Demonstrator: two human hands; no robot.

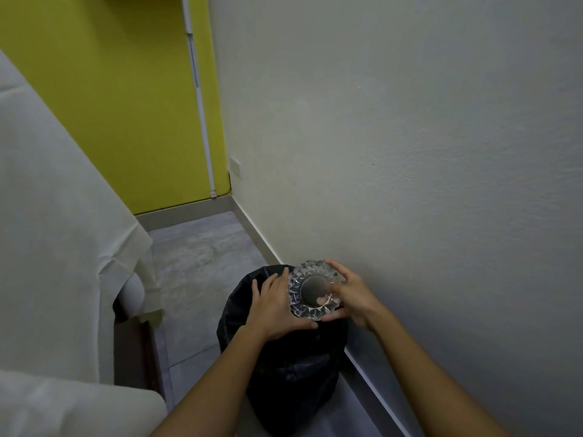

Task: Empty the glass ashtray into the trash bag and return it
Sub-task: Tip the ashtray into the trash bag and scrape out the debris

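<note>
The clear cut-glass ashtray (314,290) is held above the black trash bag (284,357), which stands on the floor against the white wall. It is turned so its flat round base faces me. My right hand (353,298) grips its right rim, with a fingertip showing through the glass. My left hand (276,305) rests flat against its left side, thumb under the lower edge. The bag's opening lies behind my hands and the ashtray and is mostly hidden.
A bed under a white sheet (56,231) fills the left, with a dark wooden frame (135,351) below it. A narrow strip of grey tiled floor (202,247) runs between bed and wall. A yellow-green wall (120,99) closes the far end.
</note>
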